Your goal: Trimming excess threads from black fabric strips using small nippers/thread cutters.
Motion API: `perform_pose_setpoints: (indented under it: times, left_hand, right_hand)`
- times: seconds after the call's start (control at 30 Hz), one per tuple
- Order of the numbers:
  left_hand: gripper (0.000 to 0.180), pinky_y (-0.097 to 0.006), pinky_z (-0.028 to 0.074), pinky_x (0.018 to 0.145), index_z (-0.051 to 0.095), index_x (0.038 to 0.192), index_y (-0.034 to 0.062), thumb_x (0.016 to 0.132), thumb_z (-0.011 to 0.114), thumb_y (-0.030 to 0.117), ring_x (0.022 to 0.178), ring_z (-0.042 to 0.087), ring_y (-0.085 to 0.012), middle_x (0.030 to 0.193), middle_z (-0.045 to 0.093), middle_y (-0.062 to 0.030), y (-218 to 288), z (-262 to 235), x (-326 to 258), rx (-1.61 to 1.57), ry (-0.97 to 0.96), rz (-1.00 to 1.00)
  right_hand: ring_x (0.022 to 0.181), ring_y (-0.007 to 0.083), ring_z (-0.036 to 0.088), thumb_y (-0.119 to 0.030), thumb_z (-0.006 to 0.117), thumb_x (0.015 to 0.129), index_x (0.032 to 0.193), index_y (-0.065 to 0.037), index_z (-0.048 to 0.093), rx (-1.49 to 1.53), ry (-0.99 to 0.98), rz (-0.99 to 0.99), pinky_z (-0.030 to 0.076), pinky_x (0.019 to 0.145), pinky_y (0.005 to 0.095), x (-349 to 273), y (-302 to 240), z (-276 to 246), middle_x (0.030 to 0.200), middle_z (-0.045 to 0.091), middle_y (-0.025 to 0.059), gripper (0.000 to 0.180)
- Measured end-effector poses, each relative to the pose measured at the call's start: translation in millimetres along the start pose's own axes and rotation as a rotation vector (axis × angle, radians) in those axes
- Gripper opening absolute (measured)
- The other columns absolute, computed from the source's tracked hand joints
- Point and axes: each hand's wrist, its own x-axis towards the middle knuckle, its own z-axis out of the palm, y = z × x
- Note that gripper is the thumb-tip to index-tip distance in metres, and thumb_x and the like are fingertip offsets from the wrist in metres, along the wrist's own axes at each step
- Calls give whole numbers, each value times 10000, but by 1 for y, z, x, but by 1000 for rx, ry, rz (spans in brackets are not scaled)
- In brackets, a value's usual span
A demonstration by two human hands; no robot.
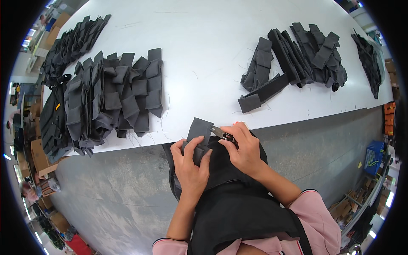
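Observation:
A dark grey sewn fabric piece [199, 129] is pinched in my left hand [190, 163], held over my lap at the near edge of the white table. My right hand [245, 148] grips small thread snips [219, 132] with pointed metal blades and a dark handle. The blade tips meet the right edge of the fabric piece near its top corner. Some of the fabric is hidden behind my left fingers, and part of the snips' handle behind my right fingers.
Stacks of grey fabric pieces [112, 93] lie on the table [204, 55] at left. More strips [293, 59] lie at right, one jutting out toward me. Loose threads are scattered about. A blue basket [374, 157] stands at far right, cardboard boxes [42, 157] at far left.

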Motion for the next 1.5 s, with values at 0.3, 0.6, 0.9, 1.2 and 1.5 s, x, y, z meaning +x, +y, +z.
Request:
perform_pose_setpoints:
  times: [0.3,0.6,0.9,1.2,1.5]
  left_hand:
    - [381,-361,366,911,581,1092,85,736,715,53,1039,448,-304,1057,442,-150,-3,-1,-3,14,19,-9]
    - [370,-364,383,889,594,1069,80,723,721,47,1023,460,-314,1048,453,-159,-2,0,-3,32,33,10]
    - [545,-361,377,926,495,1195,82,708,738,51,1091,459,-281,1122,475,-163,-3,-1,-1,-110,-61,-6]
    - [468,-347,497,856,336,1289,23,908,571,158,958,613,-234,1108,562,-157,-18,-12,-17,-1190,-494,-689]
    - [275,-343,529,775,379,1168,15,958,463,171,867,624,-215,1058,578,-160,-16,-12,-10,-1132,-376,-673]
  right_hand:
    - [617,245,586,-57,672,766,1020,-73,589,11,-17,50,456,511,311,-6,-5,-7,808,530,89,267]
    - [600,232,571,-47,671,767,1007,-53,581,103,1,118,458,512,289,2,6,3,810,526,91,256]
    - [681,47,464,-86,615,844,944,-22,564,908,-248,656,395,594,189,20,-6,10,827,529,-13,129]
    - [548,11,478,-109,601,861,940,-65,548,1191,-436,978,327,412,168,17,-2,22,719,560,-21,104]
    - [638,201,579,-31,691,722,1005,-52,592,91,-136,-39,471,559,288,-10,-5,-9,820,570,82,301]
